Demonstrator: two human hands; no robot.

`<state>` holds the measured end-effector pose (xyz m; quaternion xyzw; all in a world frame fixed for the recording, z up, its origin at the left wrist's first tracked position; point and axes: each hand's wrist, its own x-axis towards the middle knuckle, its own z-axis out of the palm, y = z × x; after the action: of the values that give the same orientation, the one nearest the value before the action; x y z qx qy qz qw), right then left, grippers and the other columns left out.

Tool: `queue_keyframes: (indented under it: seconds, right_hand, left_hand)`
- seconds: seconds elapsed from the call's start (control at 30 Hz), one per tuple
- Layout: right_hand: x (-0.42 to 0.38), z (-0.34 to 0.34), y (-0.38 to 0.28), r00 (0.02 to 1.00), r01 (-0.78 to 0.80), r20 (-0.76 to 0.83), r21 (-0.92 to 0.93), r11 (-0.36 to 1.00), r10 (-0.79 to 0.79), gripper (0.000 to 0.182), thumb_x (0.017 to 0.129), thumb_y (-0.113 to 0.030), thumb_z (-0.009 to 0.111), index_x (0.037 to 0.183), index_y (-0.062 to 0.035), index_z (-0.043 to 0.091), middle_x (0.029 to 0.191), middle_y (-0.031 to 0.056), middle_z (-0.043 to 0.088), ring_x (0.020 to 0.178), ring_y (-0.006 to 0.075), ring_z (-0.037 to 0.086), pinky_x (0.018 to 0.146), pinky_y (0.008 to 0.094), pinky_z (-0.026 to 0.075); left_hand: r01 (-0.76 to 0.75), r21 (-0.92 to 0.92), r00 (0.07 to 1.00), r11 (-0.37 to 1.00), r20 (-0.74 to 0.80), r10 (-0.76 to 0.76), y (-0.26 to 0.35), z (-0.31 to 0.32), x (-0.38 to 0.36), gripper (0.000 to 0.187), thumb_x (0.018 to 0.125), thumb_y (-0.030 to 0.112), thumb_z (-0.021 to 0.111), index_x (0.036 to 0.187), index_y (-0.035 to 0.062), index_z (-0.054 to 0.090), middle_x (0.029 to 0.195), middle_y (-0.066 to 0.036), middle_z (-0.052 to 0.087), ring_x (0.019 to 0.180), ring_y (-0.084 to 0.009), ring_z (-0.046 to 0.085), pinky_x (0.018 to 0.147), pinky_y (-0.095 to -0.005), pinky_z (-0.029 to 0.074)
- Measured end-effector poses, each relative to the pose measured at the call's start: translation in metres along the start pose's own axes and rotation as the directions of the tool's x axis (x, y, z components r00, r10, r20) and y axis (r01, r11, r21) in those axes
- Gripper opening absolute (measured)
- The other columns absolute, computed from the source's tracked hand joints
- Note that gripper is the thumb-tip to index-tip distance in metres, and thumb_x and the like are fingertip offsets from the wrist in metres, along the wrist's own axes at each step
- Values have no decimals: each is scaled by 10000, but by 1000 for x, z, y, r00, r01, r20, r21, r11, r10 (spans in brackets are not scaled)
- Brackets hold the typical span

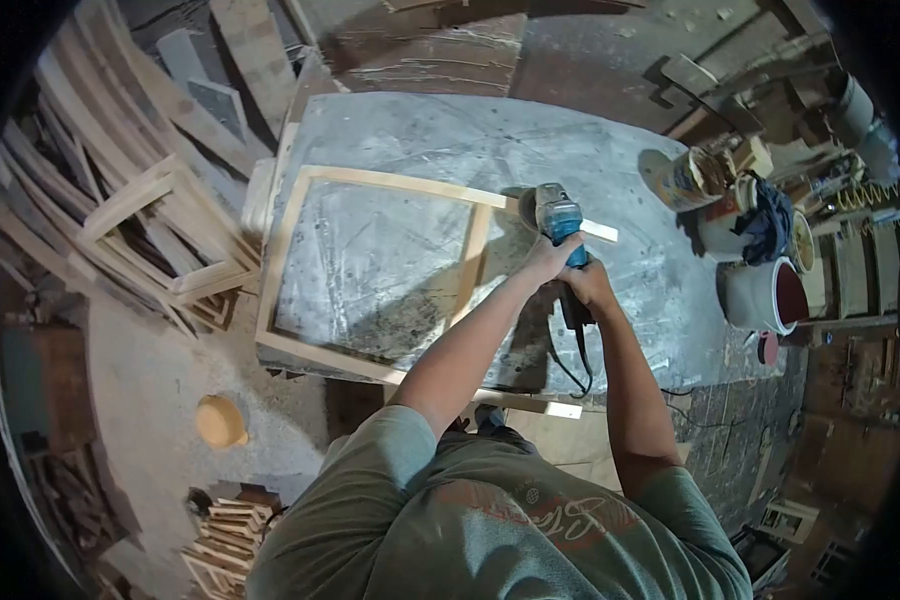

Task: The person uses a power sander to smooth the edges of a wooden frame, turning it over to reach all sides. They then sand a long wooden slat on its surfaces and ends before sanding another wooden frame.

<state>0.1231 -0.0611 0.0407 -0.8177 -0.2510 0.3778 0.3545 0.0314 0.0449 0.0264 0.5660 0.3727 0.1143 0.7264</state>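
A blue angle grinder [560,218] with a grey head rests over the far rail of a wooden frame [400,182]. Its disc, partly hidden by the head, is at the rail near the joint with the crosspiece [473,255]. My left hand [553,258] is closed around the front of the grinder's body. Just behind it, my right hand [592,284] grips the rear of the tool, where a black cord [582,350] hangs down. The frame lies flat on the grey worktable [630,170], its rail ends sticking out to the right.
Buckets and cans [775,295] crowd the table's right edge, one draped with a dark cloth [767,222]. Long curved boards [120,120] and a small wooden frame [170,225] lean at the left. A yellow tub [220,422] and stacked wood pieces [225,550] are on the floor.
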Motion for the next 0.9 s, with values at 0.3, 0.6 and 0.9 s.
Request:
queue_keyframes:
  seconds: [0.3, 0.6, 0.9]
  right_hand:
    - [30, 102, -83, 976, 63, 212, -80, 995, -45, 572, 610, -381, 824, 964, 47, 687, 858, 138, 719, 764, 221, 682, 705, 341, 530]
    - [56, 220, -197, 916, 276, 365, -270, 922, -167, 487, 657, -338, 798, 952, 36, 697, 833, 108, 712, 703, 189, 669, 677, 323, 534]
    - [115, 320, -253, 798, 358, 581, -245, 901, -159, 351, 690, -272, 762, 899, 7, 717, 786, 85, 711, 675, 171, 662, 647, 310, 522]
  left_hand:
    - [14, -147, 998, 989, -58, -22, 9, -135, -15, 776, 812, 638, 671, 1249, 6, 562, 1102, -145, 648, 988, -246, 632, 877, -364, 500]
    - [29, -226, 946, 974, -309, -99, 8, -279, -17, 695, 792, 672, 656, 1152, 79, 607, 844, -88, 651, 595, -172, 595, 452, -345, 450]
    - [-51, -324, 872, 945, -476, -116, 7, -387, -13, 601, 817, 669, 642, 893, 72, 641, 612, -49, 555, 443, -162, 513, 382, -323, 379]
